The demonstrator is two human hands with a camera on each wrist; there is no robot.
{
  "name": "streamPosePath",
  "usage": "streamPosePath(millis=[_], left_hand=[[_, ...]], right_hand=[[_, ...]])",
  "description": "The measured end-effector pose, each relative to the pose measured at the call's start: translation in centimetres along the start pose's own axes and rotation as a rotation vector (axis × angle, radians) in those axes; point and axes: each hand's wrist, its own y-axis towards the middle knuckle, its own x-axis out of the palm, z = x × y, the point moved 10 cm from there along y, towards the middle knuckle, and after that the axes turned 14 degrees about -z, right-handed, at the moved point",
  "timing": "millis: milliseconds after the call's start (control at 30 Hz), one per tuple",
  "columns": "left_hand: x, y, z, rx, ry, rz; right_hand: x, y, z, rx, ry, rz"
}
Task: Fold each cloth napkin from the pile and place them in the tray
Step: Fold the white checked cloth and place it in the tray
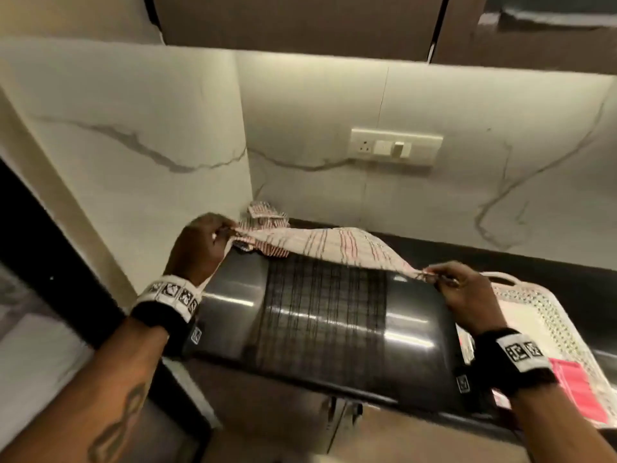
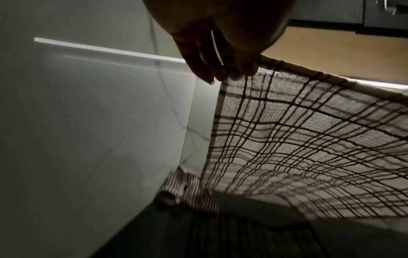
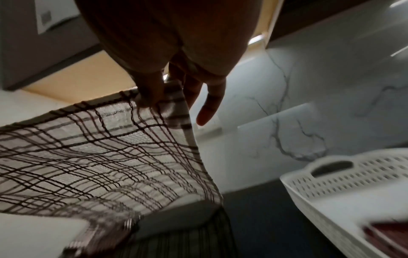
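A white checked napkin [image 1: 337, 247] with dark and red lines hangs stretched above the glossy black counter [image 1: 233, 312]. My left hand [image 1: 213, 233] pinches its left corner; in the left wrist view the fingers [image 2: 223, 69] hold the napkin [image 2: 309, 139] by that corner. My right hand [image 1: 444, 279] pinches the right corner, and the right wrist view shows the fingers [image 3: 154, 94] on the napkin [image 3: 99, 148]. A pile of striped napkins [image 1: 267, 218] lies in the back corner, behind the left hand. The white perforated tray [image 1: 541, 315] stands at the right.
A marble wall with a switch plate [image 1: 395, 147] rises behind the counter, and a side wall closes the left. Folded red and pink cloth [image 1: 577, 392] lies in the tray. The napkin's reflection shows on the counter. Cabinet doors [image 1: 300, 429] are below the counter's front edge.
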Motion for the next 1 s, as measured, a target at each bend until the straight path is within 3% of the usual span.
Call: streamPosePath(millis=[167,300,367,533,700,867,1000], left_hand=[[7.9,-10.9,-1.1,-0.058,-0.025,-0.356],[12.9,-16.9,-3.3,-0.293,-0.089,-0.706],[13.6,-18.5,-3.9,-0.358,-0.1,-0.785],[13.4,-18.0,-4.7,-0.397,-0.172,-0.801],[14.2,-11.3,-6.0,-0.377,-0.15,-0.612],[19.9,-2.8,-9.4,-0.4,-0.085,-0.586],[25.2,1.1,-12.7,-0.441,-0.052,-0.646]], right_hand=[[5.8,-8.4,6.0,0.17,-0.016,-0.18],[8.3,-13.0,9.7,0.335,0.017,-0.294],[8.8,-14.3,10.3,0.386,0.049,-0.339],[7.6,-14.5,9.7,0.436,0.186,-0.378],[6.2,-7.8,9.8,0.424,0.086,-0.243],[7.1,0.5,15.4,0.532,-0.011,-0.096],[9.2,4.2,19.9,0.666,-0.078,-0.093]])
